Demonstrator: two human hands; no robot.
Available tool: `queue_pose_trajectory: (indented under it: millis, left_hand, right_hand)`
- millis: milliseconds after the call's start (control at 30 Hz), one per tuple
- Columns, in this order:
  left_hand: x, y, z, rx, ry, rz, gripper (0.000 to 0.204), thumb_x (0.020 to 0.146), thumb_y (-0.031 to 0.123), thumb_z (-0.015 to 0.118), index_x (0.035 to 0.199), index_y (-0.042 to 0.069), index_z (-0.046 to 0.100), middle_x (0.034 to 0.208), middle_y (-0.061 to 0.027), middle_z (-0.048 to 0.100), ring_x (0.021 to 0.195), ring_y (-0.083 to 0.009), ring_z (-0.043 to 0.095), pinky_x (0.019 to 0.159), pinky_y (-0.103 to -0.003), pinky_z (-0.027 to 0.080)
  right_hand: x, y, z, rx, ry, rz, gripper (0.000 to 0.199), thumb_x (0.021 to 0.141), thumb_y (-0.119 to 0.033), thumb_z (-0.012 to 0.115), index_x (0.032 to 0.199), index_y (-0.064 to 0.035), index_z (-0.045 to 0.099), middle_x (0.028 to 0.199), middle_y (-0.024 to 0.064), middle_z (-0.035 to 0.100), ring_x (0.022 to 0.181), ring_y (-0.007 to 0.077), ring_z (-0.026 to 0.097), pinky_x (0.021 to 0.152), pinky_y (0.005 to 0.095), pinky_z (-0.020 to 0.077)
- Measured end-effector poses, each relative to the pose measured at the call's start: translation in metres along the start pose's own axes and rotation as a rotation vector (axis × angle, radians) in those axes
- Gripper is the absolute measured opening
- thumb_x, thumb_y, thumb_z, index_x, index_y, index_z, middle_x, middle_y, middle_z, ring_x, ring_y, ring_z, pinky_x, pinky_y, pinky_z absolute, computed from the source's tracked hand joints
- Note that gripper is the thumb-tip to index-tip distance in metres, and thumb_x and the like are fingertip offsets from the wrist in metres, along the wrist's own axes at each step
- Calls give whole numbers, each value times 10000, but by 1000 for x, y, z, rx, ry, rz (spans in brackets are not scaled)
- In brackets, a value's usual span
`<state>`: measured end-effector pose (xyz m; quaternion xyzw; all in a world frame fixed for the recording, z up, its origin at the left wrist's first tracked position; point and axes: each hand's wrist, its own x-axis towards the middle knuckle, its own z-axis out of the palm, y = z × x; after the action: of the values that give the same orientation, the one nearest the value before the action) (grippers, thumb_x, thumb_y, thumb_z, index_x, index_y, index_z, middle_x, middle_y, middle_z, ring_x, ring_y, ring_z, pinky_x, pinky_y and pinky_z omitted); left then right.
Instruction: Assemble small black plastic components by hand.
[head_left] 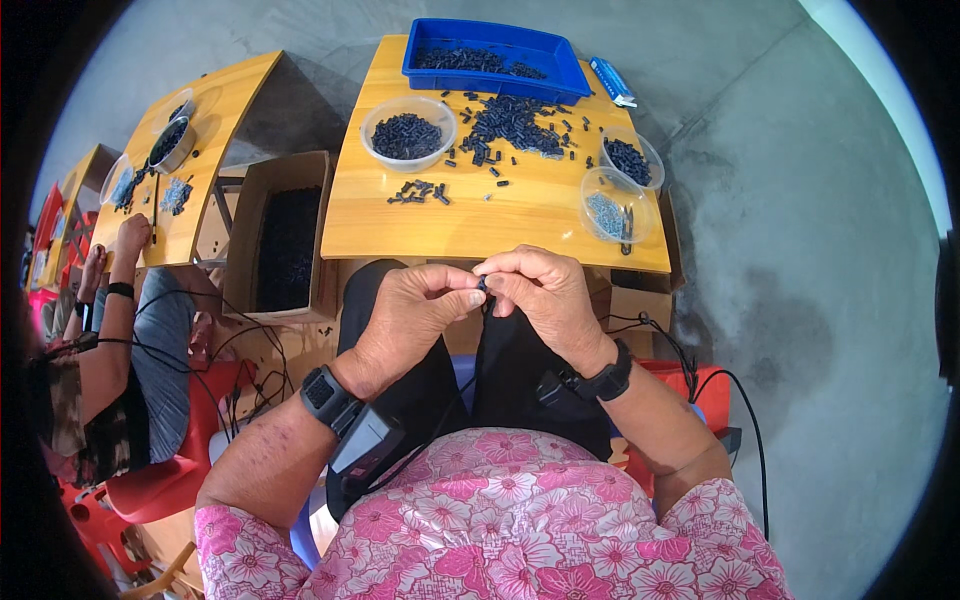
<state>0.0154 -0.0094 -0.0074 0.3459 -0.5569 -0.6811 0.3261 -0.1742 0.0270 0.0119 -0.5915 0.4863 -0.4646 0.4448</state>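
Over my lap, just off the table's near edge, my two hands meet fingertip to fingertip. Between them is a small black plastic part (483, 284), mostly covered by the fingers. My left hand (415, 310) pinches it with thumb and index finger. My right hand (545, 298) closes on it from the other side. On the wooden table (530, 225) ahead lie a loose pile of small black parts (515, 122) and a smaller group of black pieces (418, 192). A clear tub (608, 205) near the right corner holds small silvery pieces, with dark-handled snips (627, 228) in it.
A blue tray (575, 78) with black parts stands at the far edge, beside a blue-and-white box (612, 82). Round tubs of black parts (407, 137) (628, 160) flank the pile. A cardboard box (318, 240) sits left of the table. Cables hang on both sides; another person (120, 330) works at left.
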Motion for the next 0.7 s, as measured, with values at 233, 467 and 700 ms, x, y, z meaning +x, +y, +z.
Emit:
queue_pose_trajectory:
  millis: [233,467,700]
  left_hand:
    - [-1,1,3,22,58,50,94,875,52,685,952,0,698,839,-13,678,745,-59,591,689,-212,494]
    - [-1,0,3,31,67,57,96,866,46,694,952,4,703,865,-16,690,765,-55,590,703,-208,491]
    - [0,2,2,211,165,213,94,820,38,726,914,29,727,812,-31,646,755,-94,589,688,-237,484]
  right_hand:
    - [-3,4,5,106,37,70,125,913,-9,599,1007,26,674,783,49,641,624,87,595,588,201,496]
    - [-3,10,6,238,37,94,143,918,-24,598,1037,21,665,787,52,639,639,96,597,596,203,498]
    - [-5,7,1,239,29,246,312,972,-281,569,986,24,634,801,58,615,652,103,591,593,218,495]
